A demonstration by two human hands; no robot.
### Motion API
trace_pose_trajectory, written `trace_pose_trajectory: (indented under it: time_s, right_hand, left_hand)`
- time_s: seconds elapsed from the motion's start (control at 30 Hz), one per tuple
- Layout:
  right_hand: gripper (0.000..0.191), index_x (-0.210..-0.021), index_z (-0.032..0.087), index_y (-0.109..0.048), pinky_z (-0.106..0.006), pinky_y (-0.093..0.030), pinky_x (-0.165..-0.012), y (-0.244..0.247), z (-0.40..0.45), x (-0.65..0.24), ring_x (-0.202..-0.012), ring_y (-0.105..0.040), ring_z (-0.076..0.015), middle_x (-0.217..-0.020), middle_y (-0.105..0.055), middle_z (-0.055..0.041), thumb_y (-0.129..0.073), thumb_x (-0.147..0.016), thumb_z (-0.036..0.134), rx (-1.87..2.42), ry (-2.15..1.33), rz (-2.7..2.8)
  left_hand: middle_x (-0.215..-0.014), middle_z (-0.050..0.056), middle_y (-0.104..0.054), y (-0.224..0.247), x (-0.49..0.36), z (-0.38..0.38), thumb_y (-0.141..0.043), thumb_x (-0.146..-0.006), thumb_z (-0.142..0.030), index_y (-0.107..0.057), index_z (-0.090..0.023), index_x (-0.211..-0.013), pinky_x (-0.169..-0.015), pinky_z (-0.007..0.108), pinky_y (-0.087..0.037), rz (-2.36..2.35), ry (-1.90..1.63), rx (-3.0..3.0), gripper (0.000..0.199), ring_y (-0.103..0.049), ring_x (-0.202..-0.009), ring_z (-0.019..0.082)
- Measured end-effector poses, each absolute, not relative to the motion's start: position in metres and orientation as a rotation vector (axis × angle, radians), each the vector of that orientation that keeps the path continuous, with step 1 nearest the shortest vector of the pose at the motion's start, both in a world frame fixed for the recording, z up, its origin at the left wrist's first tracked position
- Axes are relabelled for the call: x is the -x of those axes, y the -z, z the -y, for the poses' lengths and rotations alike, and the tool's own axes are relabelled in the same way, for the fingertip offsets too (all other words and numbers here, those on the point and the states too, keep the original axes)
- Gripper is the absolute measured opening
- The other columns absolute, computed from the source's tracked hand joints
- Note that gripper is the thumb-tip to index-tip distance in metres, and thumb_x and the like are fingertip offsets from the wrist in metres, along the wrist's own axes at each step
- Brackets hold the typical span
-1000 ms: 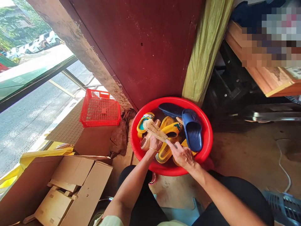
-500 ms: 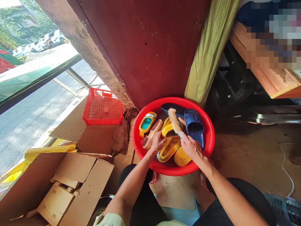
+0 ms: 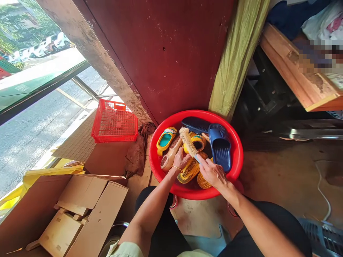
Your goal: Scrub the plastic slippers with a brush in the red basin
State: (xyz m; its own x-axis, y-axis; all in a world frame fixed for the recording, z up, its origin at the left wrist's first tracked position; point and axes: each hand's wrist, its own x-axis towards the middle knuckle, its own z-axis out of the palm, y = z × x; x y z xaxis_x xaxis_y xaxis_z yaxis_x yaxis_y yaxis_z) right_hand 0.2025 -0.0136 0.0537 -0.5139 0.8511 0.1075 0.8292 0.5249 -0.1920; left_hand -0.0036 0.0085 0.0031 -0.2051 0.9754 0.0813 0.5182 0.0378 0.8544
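Observation:
A red plastic basin holds several slippers. My right hand is closed around the light blue handle of a scrub brush, its pale bristle head slanting up and to the left. Low in the basin, my left hand is at a yellow slipper, fingers curled at its edge and partly hidden. Just beyond the brush is a small yellow clog. A beige slipper and a yellow-and-teal clog lie at the left. Navy slipper sits at the right.
To the left are a red plastic crate, a brown cloth and an open cardboard box with wooden pieces inside. A dark red panel and a yellow-green curtain stand behind the basin. A wooden table is at the upper right.
The brush in my right hand has shifted left and slightly down, its bristles now crossing in front of the small yellow clog. My left hand stays at the yellow slipper.

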Motion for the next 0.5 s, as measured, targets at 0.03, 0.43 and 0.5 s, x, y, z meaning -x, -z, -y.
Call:
trace_pose_trajectory:
  time_s: [0.03, 0.43, 0.5]
  right_hand:
    - [0.054, -0.154, 0.03, -0.044, -0.025, -0.037, -0.051, -0.054, 0.014, -0.202, -0.068, -0.066, -0.0145, -0.094, -0.07, -0.0054, -0.038, -0.1, 0.032, 1.428, -0.172, 2.585]
    - [0.052, -0.153, 0.028, -0.046, -0.025, -0.038, -0.054, -0.065, 0.022, -0.203, -0.065, -0.063, -0.0138, -0.091, -0.067, -0.0062, -0.037, -0.101, 0.027, 1.297, -0.092, 2.596]
    - [0.052, -0.152, 0.028, -0.047, -0.024, -0.038, -0.054, -0.066, 0.021, -0.204, -0.066, -0.063, -0.0133, -0.092, -0.067, -0.0066, -0.038, -0.101, 0.025, 1.286, -0.097, 2.604]
  left_hand:
    - [-0.082, 0.003, -0.066, -0.003, 0.004, -0.008, -0.066, -0.085, -0.046, -0.058, -0.018, -0.094, -0.068, 0.033, -0.053, -1.772, -1.076, -1.52, 0.031, -0.063, -0.072, 0.018]
    - [-0.104, 0.008, -0.069, -0.026, -0.003, -0.005, -0.064, -0.087, -0.037, -0.058, -0.019, -0.109, -0.083, 0.037, -0.053, -1.643, -1.237, -1.573, 0.029, -0.065, -0.091, 0.022]
    - [-0.103, 0.007, -0.068, -0.023, -0.002, -0.004, -0.064, -0.087, -0.037, -0.058, -0.019, -0.107, -0.082, 0.038, -0.053, -1.668, -1.214, -1.598, 0.027, -0.064, -0.089, 0.022]
